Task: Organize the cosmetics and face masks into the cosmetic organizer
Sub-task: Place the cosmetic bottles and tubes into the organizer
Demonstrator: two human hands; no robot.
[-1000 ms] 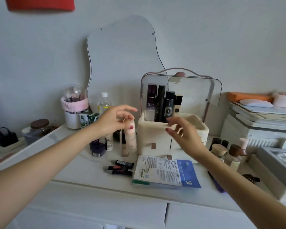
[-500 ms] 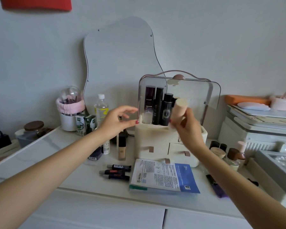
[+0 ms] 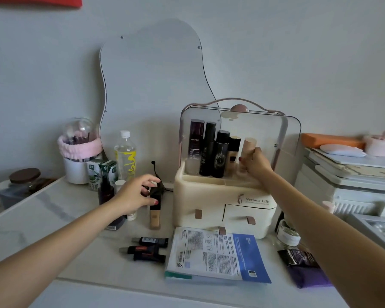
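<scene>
The cream cosmetic organizer (image 3: 211, 196) stands mid-table with its clear lid raised and small drawers below. Several dark bottles (image 3: 209, 150) stand in its top tray. My right hand (image 3: 255, 163) grips a beige bottle (image 3: 249, 146) upright at the right end of that row. My left hand (image 3: 135, 194) curls round the dark cap of a foundation bottle (image 3: 154, 215) standing on the table left of the organizer. A stack of face masks (image 3: 213, 254) lies in front of the organizer, with three dark tubes (image 3: 147, 248) to its left.
At the back left are a brush holder (image 3: 79, 156), two small cartons (image 3: 100, 172) and a water bottle (image 3: 125, 154) before a wavy mirror (image 3: 153, 85). A purple pouch (image 3: 302, 266) and a jar (image 3: 287, 234) sit right of the masks. Stacked white boxes (image 3: 351, 174) fill the right side.
My right hand carried the beige bottle into the organizer's top tray, beside the dark bottles. My left hand dropped from mid-air onto the foundation bottle's cap.
</scene>
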